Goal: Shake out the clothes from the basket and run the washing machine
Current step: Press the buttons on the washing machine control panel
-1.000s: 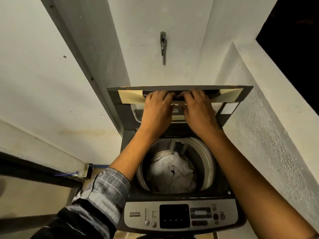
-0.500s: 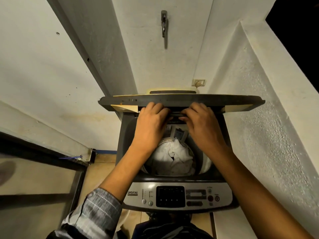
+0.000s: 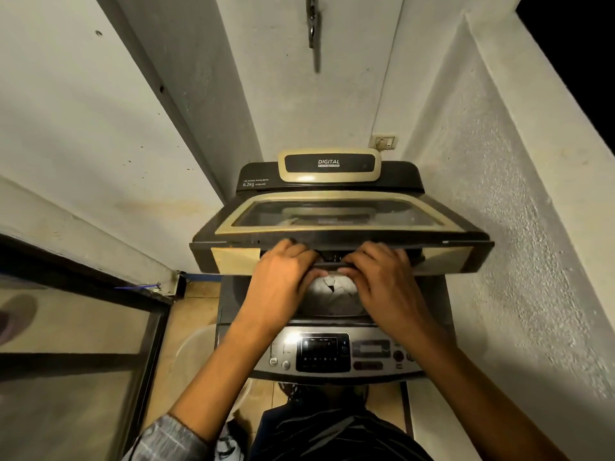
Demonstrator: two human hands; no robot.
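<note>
The washing machine lid [image 3: 339,224] is gripped at its front edge by the left hand [image 3: 283,284] and right hand [image 3: 386,287], fingers curled closed. White clothes [image 3: 332,294] are seen in the drum beneath

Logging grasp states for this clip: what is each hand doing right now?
Left hand: shut on the washer lid front edge.
Right hand: shut on the same edge.
</note>
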